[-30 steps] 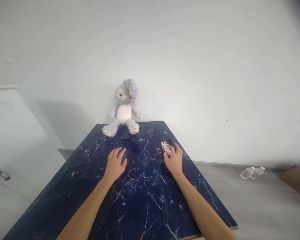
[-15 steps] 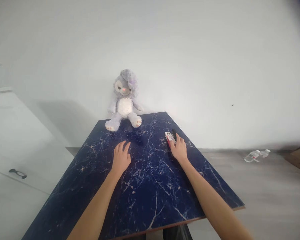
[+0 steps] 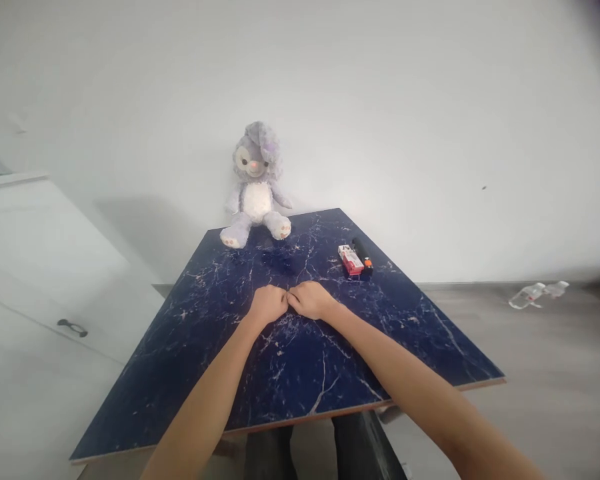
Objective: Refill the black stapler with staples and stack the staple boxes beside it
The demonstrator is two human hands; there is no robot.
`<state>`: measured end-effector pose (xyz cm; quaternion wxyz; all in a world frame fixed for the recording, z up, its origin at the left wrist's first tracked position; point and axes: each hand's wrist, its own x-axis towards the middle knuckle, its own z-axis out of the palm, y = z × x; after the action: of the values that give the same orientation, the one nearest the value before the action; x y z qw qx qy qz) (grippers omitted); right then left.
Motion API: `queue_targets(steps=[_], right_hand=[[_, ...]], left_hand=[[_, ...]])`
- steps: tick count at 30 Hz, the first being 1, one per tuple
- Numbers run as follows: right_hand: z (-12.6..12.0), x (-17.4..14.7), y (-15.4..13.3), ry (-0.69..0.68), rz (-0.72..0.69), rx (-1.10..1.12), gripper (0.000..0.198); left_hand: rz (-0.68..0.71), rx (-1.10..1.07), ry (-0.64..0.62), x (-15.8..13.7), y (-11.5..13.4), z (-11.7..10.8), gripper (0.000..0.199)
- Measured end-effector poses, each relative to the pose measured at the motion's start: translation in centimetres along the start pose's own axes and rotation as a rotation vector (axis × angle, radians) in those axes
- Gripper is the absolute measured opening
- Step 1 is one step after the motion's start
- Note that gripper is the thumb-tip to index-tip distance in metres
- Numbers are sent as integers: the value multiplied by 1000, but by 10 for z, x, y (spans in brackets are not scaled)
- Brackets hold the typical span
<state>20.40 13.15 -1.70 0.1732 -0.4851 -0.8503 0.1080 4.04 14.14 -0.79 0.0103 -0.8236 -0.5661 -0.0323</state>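
At nine o'clock, white cabinet (image 3: 30, 253) with a black handle (image 3: 73, 327). Between eleven and twelve, seated on the dark-blue, white-veined worktop (image 3: 145, 400), white-bellied lilac-grey plush toy (image 3: 257, 197). At centre, left hand (image 3: 271, 303), fingers curled together, touching or nearly touching right hand (image 3: 310, 299), likewise curled. At two o'clock on the worktop, red-and-white rectangular box (image 3: 351, 260), just beside black elongated object (image 3: 361, 250) with an orange patch. At three, on grey floor (image 3: 555, 360), clear plastic bottles (image 3: 527, 295).

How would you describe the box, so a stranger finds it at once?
On the blue table, look right of the plush toy, near the right edge. Two small things lie side by side: the black object has an orange spot, the box is red and white.
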Motion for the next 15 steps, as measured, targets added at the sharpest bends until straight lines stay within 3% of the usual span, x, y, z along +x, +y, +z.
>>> queue_targets(steps=[8, 15], right_hand=[[5, 5, 12, 16, 101, -16, 45], [15, 13, -9, 97, 257, -129, 53]], left_hand=[[37, -49, 71, -6, -7, 11, 40], [44, -101, 89, -12, -3, 7, 35]])
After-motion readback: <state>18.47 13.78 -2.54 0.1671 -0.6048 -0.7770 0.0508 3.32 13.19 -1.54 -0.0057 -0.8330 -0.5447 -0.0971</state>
